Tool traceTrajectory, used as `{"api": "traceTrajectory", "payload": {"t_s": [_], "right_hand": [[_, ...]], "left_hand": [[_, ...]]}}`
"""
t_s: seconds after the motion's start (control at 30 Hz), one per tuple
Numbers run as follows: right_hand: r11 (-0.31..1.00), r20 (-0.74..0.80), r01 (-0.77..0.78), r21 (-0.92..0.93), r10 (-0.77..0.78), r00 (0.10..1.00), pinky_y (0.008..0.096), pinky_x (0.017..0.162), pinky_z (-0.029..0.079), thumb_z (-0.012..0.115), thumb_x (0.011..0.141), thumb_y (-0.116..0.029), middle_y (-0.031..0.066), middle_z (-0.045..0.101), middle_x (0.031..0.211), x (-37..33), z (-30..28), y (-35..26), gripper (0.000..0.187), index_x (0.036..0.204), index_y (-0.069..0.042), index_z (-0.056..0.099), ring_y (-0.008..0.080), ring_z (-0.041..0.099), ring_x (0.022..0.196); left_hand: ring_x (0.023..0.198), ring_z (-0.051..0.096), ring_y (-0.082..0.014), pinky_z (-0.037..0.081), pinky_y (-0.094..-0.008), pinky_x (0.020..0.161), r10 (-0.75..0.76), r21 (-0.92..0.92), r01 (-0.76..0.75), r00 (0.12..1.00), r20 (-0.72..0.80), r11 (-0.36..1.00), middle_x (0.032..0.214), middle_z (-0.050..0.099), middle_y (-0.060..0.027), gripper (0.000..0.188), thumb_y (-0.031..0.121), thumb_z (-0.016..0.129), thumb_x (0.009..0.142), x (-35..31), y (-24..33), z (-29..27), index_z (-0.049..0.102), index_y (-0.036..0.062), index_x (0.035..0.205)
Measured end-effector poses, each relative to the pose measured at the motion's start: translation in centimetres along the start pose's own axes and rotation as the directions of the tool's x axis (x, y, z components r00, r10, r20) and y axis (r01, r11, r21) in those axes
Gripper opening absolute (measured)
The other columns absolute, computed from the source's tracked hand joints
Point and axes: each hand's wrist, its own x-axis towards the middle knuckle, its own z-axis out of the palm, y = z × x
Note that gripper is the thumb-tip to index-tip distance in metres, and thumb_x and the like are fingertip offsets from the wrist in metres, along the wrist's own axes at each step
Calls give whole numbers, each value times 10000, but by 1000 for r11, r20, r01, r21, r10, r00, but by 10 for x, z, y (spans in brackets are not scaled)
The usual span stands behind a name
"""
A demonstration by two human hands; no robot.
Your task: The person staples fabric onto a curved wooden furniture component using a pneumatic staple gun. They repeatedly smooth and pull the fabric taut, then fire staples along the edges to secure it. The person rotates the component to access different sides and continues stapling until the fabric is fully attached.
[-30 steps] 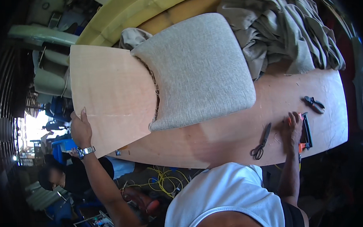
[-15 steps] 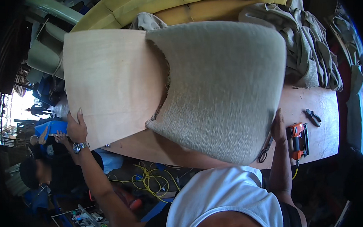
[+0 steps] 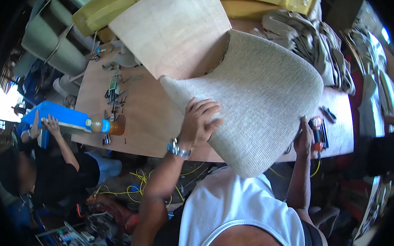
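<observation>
A pale wooden board [image 3: 174, 33] has a beige woven fabric cover [image 3: 266, 92] over its nearer right part. The cover's edge is curved and ragged where bare wood shows. My right hand [image 3: 303, 137] grips the covered board at its right edge, the fingers partly hidden beneath. My left hand [image 3: 201, 122], a metal watch at its wrist, is at the cover's near left side. Its fingers are apart and slightly bent, over the fabric; whether they press on it I cannot tell.
Under the board is a wooden worktable [image 3: 148, 121]. An orange staple gun [image 3: 317, 134] and pliers [image 3: 328, 114] lie at right, crumpled fabric [image 3: 299, 42] behind. Yellow foam [image 3: 253, 4] lines the back. At left, a co-worker [image 3: 70, 174] holds a blue box [image 3: 63, 115] near a bottle [image 3: 106, 126].
The covered board has turned, its bare end swinging away and rightward. My left hand has left the bare wood's left edge and come over to the fabric. My right hand keeps its grip.
</observation>
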Motion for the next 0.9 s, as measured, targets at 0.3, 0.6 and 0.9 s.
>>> {"api": "traceTrajectory", "payload": {"t_s": [0.3, 0.6, 0.9], "right_hand": [[971, 72, -218, 99, 211, 975, 440, 858, 607, 616, 1028, -407, 107, 685, 1210, -121, 39, 35, 475, 1312, -29, 576, 234, 705, 1036], [939, 111, -242, -244, 275, 955, 439, 960, 547, 501, 1067, -426, 159, 648, 1341, -66, -37, -3, 543, 1422, -20, 554, 264, 657, 1159], [976, 583, -215, 25, 160, 797, 437, 1212, 293, 321, 1062, -632, 143, 389, 1614, 19, -3, -35, 815, 1606, -28, 281, 272, 392, 1467]], "left_hand": [[1357, 508, -304, 263, -521, 1198, -187, -293, 94, 933, -307, 952, 1368, 642, -119, 439, 409, 596, 987, -94, 15, 2, 696, 56, 1227], [1300, 574, -357, 464, -521, 1096, -735, -942, -8, 628, 257, -336, 1461, 553, -207, 746, 601, 335, 1054, -210, -84, 20, 468, 10, 1489], [1387, 485, -317, 402, -487, 1157, -671, -967, -73, 733, 113, -242, 1511, 500, -180, 776, 627, 274, 1058, -138, -28, 15, 371, 40, 1557]]}}
